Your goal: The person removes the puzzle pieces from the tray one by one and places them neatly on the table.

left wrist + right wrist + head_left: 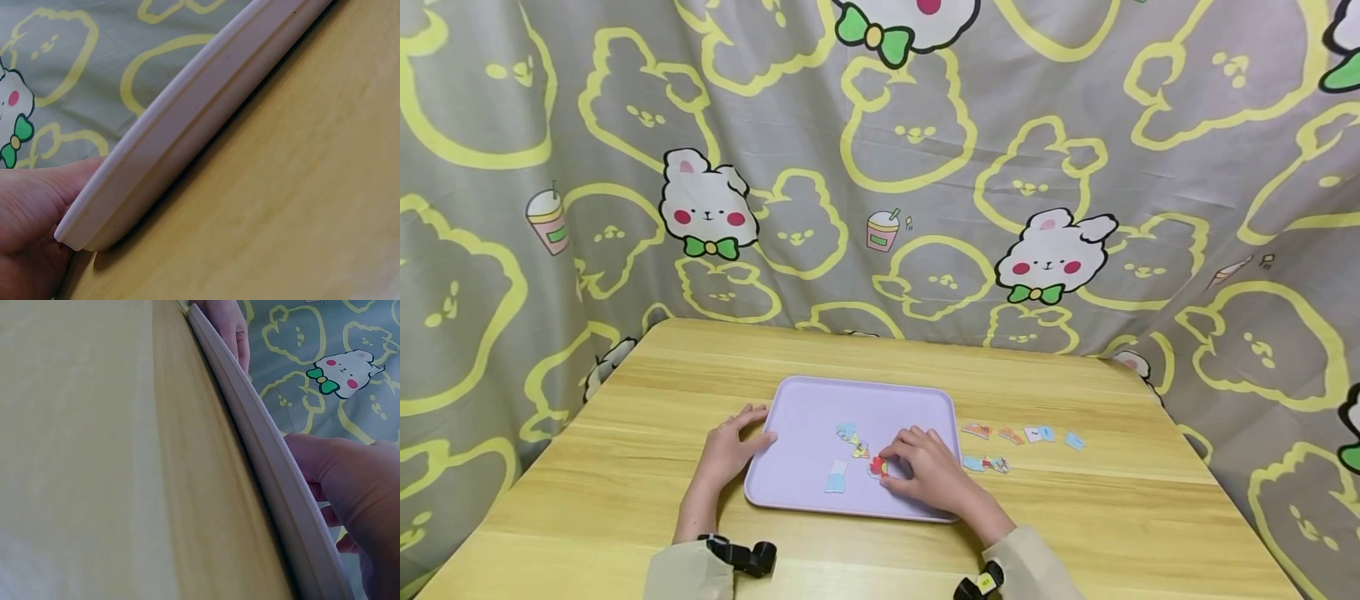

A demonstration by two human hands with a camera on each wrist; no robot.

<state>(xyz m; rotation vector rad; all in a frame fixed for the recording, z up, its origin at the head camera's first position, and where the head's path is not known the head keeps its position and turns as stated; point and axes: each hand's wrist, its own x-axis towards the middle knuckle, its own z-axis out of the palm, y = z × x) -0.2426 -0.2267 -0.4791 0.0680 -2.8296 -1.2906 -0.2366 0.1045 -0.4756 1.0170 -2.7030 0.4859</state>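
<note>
Head view shows your right hand (925, 468), apparently pinching the red puzzle piece (876, 467) within the lavender tray (891, 407), your left hand (728, 448) spread against its side; expect light, bendable card, best held by opposite edges.

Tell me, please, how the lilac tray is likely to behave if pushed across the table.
The lilac tray would probably slide rather than tip, being broad and low on the wooden table. It seems stiff, since its rim shows no visible sag. The small printed pieces on it might shift, as they look loose.
</note>
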